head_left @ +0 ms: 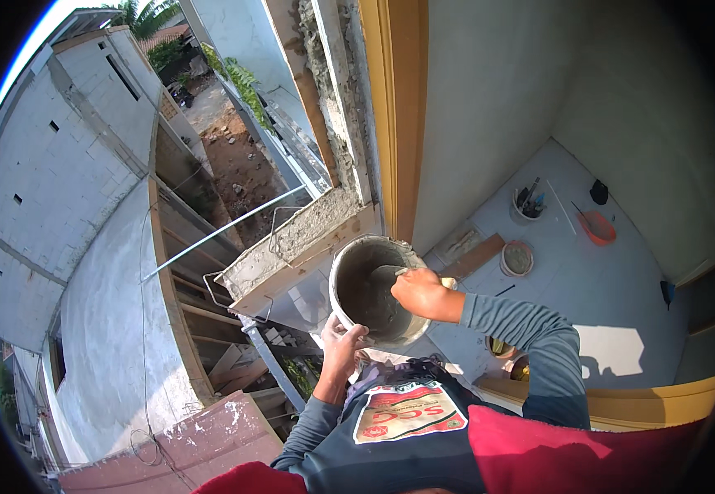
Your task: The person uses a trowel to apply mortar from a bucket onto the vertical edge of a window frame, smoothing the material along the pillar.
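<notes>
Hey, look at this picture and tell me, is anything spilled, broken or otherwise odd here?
Nothing looks spilled. The left hand holds the mortar-smeared bucket by its rim, tilted toward the camera, while the right hand works a trowel inside. The one rough spot is the window ledge, raw and crumbly, with bare wire loops sticking out.

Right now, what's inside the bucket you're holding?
Grey wet mortar coats the bucket walls and bottom. The right hand holds a trowel dipped in it; the blade tip is buried, so the depth is unclear.
</notes>
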The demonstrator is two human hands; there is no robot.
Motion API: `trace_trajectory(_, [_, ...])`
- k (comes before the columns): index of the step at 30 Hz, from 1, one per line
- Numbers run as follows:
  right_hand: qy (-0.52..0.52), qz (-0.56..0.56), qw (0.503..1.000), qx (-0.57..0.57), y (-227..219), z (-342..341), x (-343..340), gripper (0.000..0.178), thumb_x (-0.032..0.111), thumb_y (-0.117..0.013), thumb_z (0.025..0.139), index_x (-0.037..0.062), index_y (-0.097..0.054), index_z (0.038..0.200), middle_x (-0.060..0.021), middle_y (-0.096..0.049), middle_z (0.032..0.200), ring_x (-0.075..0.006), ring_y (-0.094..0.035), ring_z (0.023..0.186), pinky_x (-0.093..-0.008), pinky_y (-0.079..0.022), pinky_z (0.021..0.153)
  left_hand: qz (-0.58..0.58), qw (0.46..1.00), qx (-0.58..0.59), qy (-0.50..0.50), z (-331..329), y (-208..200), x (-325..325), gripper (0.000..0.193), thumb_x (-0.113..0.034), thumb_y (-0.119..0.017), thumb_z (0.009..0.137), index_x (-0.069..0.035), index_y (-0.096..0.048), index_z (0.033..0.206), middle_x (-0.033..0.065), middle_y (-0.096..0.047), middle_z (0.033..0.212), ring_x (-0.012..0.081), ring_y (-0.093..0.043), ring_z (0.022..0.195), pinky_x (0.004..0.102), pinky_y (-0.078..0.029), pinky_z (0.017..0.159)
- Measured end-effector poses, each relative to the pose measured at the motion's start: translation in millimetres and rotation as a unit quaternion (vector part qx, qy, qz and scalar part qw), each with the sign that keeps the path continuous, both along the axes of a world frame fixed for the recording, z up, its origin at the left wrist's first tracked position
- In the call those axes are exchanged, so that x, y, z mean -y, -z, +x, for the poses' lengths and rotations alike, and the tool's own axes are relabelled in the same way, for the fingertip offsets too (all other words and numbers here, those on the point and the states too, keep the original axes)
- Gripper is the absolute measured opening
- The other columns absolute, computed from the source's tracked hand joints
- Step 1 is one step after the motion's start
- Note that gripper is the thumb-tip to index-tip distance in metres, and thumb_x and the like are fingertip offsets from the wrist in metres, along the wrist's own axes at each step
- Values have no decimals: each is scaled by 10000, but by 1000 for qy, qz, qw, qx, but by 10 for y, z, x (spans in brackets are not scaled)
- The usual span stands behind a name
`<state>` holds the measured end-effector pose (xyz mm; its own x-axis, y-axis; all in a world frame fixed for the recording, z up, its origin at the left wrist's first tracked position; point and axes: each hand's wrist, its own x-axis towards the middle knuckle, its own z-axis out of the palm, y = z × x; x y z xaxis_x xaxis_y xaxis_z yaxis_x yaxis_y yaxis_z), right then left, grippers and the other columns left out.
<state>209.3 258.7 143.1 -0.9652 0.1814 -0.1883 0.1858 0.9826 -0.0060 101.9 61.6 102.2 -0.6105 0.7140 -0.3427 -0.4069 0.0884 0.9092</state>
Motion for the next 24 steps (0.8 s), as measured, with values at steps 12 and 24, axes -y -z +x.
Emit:
trace_trajectory(12, [67, -23, 995, 67, 141, 292, 51, 148, 125, -677, 828, 93, -786, 923, -112, -761, 945, -269, -742, 910, -441, -586, 717, -44, 998, 15, -38, 480, 126, -42, 471, 69, -601, 767, 2, -542, 1229, 124, -672, 998, 208, -699, 808, 333, -623, 667])
trace_trajectory(24, [19, -101, 992, 71, -221, 514, -393, 159, 99, -602, 769, 20, -709, 856, -212, -717, 908, -386, -708, 885, -475, -567, 736, -22, 995, 69, -67, 386, 226, 133, 486, 61, -638, 748, -26, -570, 1221, 119, -667, 992, 188, -668, 798, 297, -577, 572])
